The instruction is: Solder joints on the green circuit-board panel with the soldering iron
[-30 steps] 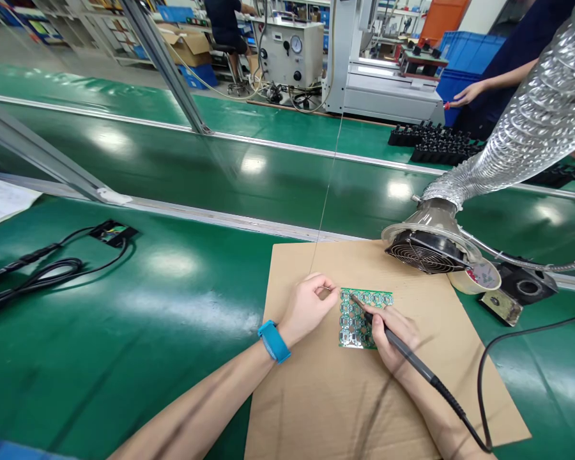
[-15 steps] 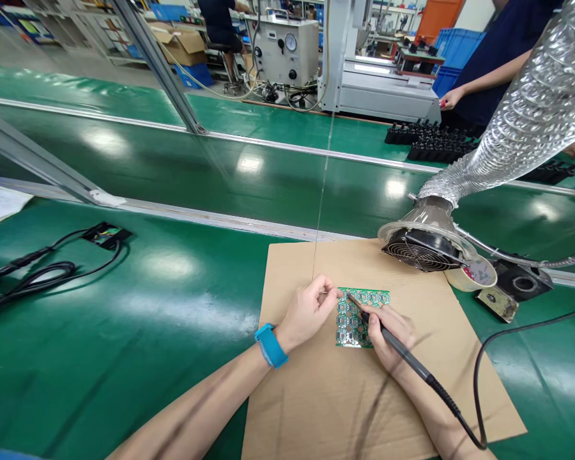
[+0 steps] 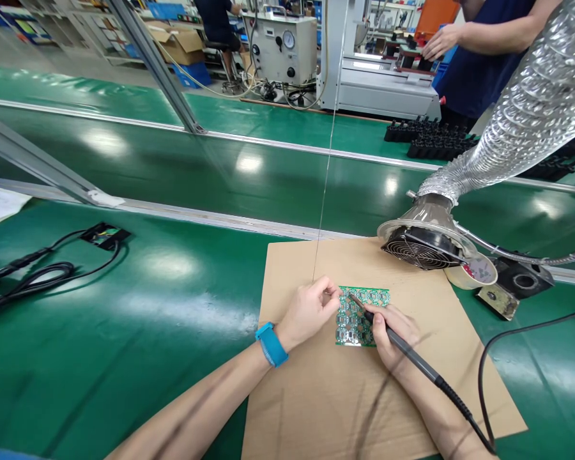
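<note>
A small green circuit board panel (image 3: 357,326) lies on a brown cardboard sheet (image 3: 326,396). My left hand (image 3: 309,310), with a blue wristband, pinches a thin solder wire (image 3: 326,172) that runs up out of view; its end points at the board's upper left corner. My right hand (image 3: 390,335) grips a black soldering iron (image 3: 407,351) like a pen. The iron's tip touches the board near the wire's end.
A fume fan (image 3: 419,246) on a silver flexible duct (image 3: 517,121) faces the board. Beside it sit a tape roll (image 3: 474,273) and a black iron stand (image 3: 520,284). Black cables (image 3: 29,275) lie at left. Another person's arm (image 3: 479,38) reaches over black trays (image 3: 431,140) beyond the conveyor belt.
My hands hold nearly still at the board's top edge. The other person's hand has risen from beside the trays to the machine behind.
</note>
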`<state>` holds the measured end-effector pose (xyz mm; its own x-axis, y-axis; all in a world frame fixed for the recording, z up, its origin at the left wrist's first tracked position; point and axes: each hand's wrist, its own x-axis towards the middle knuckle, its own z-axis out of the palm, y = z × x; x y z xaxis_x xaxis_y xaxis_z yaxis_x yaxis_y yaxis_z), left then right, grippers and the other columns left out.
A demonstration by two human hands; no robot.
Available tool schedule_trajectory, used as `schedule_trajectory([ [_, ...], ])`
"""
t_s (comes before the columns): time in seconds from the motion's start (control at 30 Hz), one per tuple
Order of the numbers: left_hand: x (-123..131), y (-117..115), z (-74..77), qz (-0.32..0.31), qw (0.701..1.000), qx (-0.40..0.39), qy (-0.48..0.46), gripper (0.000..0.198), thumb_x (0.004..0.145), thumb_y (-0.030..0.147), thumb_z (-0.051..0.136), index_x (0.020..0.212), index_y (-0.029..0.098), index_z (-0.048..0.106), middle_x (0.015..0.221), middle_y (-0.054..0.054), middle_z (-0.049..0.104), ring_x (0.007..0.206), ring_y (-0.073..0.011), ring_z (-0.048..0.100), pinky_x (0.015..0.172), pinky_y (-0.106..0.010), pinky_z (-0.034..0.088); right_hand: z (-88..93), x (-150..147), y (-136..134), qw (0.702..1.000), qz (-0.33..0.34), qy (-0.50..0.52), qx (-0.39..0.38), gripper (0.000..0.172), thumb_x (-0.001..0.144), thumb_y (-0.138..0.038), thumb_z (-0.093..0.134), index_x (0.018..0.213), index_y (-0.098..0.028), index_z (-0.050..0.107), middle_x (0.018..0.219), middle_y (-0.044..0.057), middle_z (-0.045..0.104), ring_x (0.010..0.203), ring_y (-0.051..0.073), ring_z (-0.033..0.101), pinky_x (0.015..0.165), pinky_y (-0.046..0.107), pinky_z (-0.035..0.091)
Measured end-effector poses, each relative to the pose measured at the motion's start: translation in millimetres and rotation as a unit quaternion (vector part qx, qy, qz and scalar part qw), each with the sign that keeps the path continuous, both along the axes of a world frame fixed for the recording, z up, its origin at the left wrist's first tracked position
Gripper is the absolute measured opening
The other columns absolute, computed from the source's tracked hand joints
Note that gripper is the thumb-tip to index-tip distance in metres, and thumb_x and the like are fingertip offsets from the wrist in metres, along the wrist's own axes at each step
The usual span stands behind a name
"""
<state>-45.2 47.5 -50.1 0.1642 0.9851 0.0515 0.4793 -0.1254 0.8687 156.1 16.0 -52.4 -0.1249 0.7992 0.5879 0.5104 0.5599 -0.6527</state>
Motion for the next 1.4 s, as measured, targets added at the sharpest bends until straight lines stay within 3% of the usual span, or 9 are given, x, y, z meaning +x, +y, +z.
schedule_trajectory([
  [0.17,1,0,0.1,0.010,1.000,0.018,0.020,0.010,0.088,0.021,0.054,0.079,0.019,0.056,0.079,0.003,0.069,0.048,-0.0067,0.039,0.051,-0.023,0.030,6.4,-2,1,1.000,0.004,-0.015,0.001,0.024,0.095,-0.015,0.050,0.098,-0.020,0.074,0.069,0.000,0.063,0.056,0.012,0.058,0.056,0.027,0.051],
  [0.5,1,1,-2.9,0.003,0.999,0.036,0.034,0.010,0.089,0.020,0.054,0.080,0.019,0.056,0.078,0.002,0.068,0.050,-0.0075,0.041,0.053,-0.023,0.030,-10.5,2,0,0.999,0.025,-0.005,-0.024,0.025,0.094,-0.011,0.054,0.107,-0.021,0.072,0.076,0.001,0.066,0.061,0.012,0.057,0.059,0.027,0.047],
  [0.7,1,2,-4.3,0.003,0.997,0.050,0.051,0.008,0.088,0.019,0.056,0.081,0.019,0.058,0.072,0.003,0.065,0.051,-0.0077,0.041,0.054,-0.024,0.030,-10.6,2,0,0.999,0.031,-0.005,-0.029,0.026,0.094,-0.010,0.054,0.109,-0.021,0.072,0.079,0.001,0.067,0.063,0.012,0.058,0.059,0.028,0.048],
  [1.07,1,2,-4.9,-0.004,0.999,0.042,0.028,0.008,0.088,0.017,0.055,0.081,0.019,0.057,0.083,0.004,0.068,0.053,-0.0068,0.041,0.056,-0.023,0.033,-0.9,0,0,1.000,0.012,-0.003,0.007,0.025,0.093,-0.009,0.053,0.103,-0.020,0.073,0.078,0.001,0.069,0.061,0.012,0.060,0.065,0.028,0.053],
  [1.4,0,1,-8.3,-0.013,0.996,0.069,0.048,0.007,0.086,0.013,0.057,0.084,0.019,0.061,0.081,0.004,0.066,0.060,-0.0081,0.046,0.061,-0.023,0.033,-11.6,4,-1,0.999,0.033,-0.019,-0.022,0.026,0.093,-0.010,0.055,0.108,-0.022,0.072,0.073,0.000,0.064,0.072,0.015,0.065,0.066,0.029,0.052],
])
